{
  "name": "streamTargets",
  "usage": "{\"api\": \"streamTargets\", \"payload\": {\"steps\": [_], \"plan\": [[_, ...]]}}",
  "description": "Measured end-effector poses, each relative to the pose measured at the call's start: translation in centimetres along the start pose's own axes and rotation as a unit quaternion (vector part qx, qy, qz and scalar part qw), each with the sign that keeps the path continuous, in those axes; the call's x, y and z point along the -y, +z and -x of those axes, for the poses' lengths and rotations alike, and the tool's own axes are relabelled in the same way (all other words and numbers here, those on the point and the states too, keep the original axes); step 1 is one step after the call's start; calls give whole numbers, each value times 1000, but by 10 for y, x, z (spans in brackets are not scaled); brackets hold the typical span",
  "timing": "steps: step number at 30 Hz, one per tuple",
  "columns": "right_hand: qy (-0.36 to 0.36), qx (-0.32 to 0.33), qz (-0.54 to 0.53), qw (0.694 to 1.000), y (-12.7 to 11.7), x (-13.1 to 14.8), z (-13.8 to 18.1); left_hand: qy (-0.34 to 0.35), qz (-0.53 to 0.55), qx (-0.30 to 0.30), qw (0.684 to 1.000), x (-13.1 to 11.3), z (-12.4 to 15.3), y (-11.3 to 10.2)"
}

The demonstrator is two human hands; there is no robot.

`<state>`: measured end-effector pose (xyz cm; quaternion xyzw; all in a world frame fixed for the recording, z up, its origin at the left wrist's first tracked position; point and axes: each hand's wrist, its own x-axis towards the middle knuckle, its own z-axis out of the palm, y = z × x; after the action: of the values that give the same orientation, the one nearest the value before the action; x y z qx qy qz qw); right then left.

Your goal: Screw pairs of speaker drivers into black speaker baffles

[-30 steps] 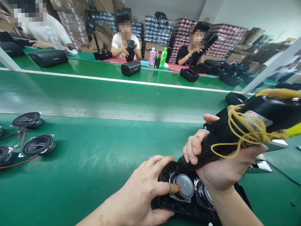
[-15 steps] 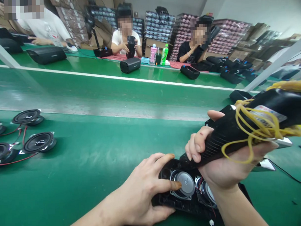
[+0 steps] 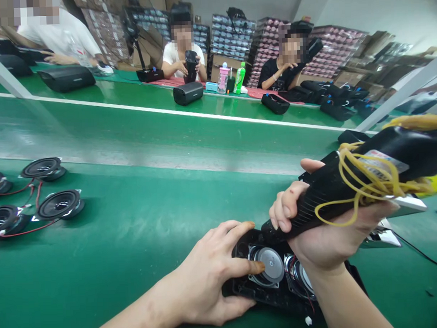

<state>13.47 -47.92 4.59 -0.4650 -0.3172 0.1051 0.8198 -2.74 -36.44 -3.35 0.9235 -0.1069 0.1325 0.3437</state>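
My left hand (image 3: 217,274) grips the near-left end of a black speaker housing (image 3: 257,296), one finger pressed on the silver back of a speaker driver (image 3: 272,266) inside it. A second driver (image 3: 300,278) sits to the right, partly hidden by my right wrist. My right hand (image 3: 324,234) is wrapped around a black electric screwdriver (image 3: 322,194), tilted with its nose down at the housing's far edge. The tip is hidden. Yellow rubber bands (image 3: 361,190) are looped around the screwdriver's body. A small white connector (image 3: 308,320) shows at the housing's near edge.
Several loose speaker drivers (image 3: 60,204) joined by red wires lie at left on the green bench (image 3: 134,224). Speaker housings (image 3: 188,93) stand on the far line, where several co-workers sit. Metal fixtures (image 3: 382,237) and a black cable (image 3: 422,252) lie at right.
The view has shifted slightly. The loops of yellow bands have swung a little to the left. Both hands keep their holds, and the screwdriver's nose stays at the housing's far edge.
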Motion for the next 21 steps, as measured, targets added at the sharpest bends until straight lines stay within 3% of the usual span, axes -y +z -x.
{"api": "streamTargets", "payload": {"steps": [5, 11, 15, 18, 21], "plan": [[-1, -11, 13, 1000, -2, 5, -1, -3, 5, 0, 1000, 3, 3, -3], [-31, 14, -9, 999, -8, 1, -5, -48, 45, 49, 997, 12, 15, -11], [-38, 22, -11, 999, -11, -2, -2, -86, 49, -7, 995, 12, 13, -11], [-50, 35, -12, 998, -19, 7, 0, -108, -12, -64, 992, 1, -5, -10], [-79, 13, -6, 997, -31, 24, 0, -44, -142, -7, 989, -12, -34, -15]]}}
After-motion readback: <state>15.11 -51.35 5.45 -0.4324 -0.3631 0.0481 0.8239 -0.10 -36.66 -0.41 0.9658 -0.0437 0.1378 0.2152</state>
